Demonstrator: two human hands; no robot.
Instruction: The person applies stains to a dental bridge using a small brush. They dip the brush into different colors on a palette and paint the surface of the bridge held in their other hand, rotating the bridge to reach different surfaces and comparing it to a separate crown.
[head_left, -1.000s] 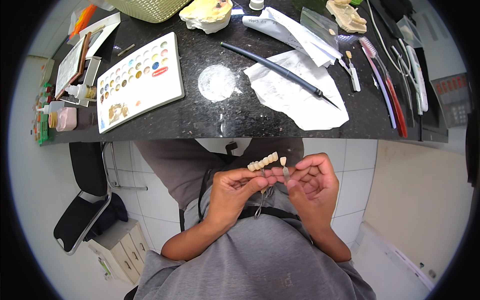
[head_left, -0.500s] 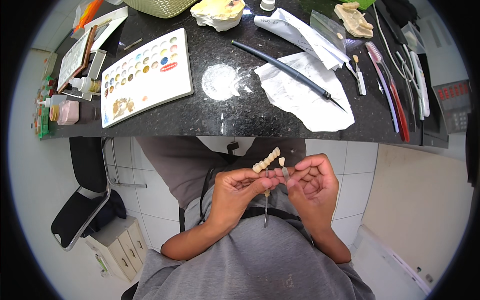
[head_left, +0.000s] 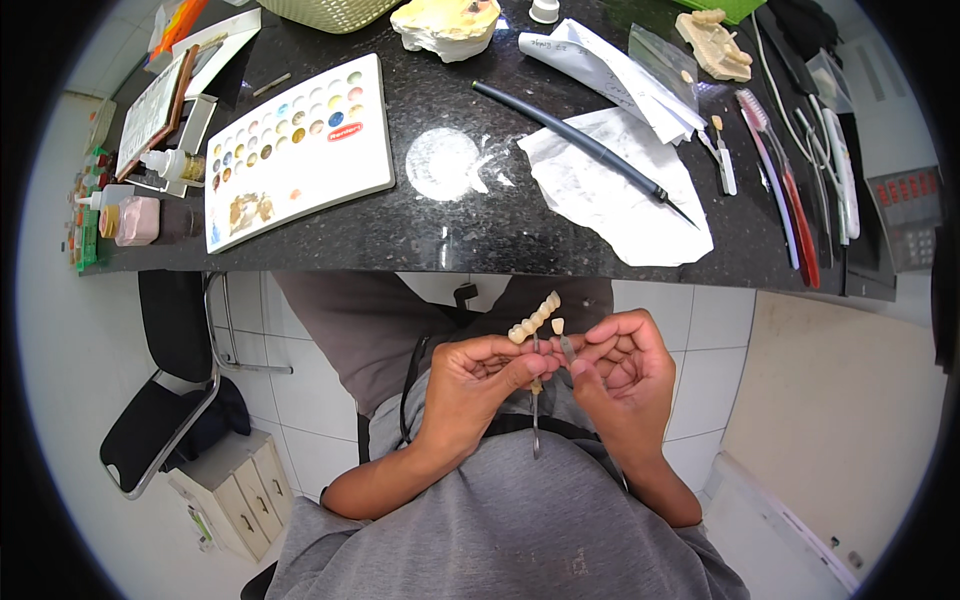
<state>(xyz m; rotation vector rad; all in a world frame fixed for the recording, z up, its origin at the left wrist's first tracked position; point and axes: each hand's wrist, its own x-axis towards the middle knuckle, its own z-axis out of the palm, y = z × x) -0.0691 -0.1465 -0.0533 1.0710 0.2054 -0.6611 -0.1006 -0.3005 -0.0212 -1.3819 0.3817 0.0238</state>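
Observation:
A dental bridge (head_left: 534, 317), a row of several cream-coloured tooth crowns, sits at the upper end of a thin metal instrument (head_left: 536, 425). My left hand (head_left: 475, 372) pinches that instrument between thumb and fingers, and its lower end hangs in front of the grey shirt. Between thumb and forefinger, my right hand (head_left: 630, 375) grips a dental shade tab (head_left: 565, 347), a single tooth on a flat grey stem. The tab's tooth stands just right of the bridge and appears apart from it. Both hands are close together over my lap, below the desk edge.
On the black speckled desk (head_left: 440, 235) stands a white paint palette (head_left: 300, 190). A dark brush (head_left: 590, 145) lies across crumpled white paper (head_left: 640, 225). Farther right are another shade tab (head_left: 722, 165), toothbrushes (head_left: 775, 170) and a dental model (head_left: 712, 48). Small bottles (head_left: 137, 225) stand far left.
The shade tab in my right hand has shifted slightly left, nearer to the bridge. My left hand keeps its hold with hardly any movement. The desk appears slightly shifted in view.

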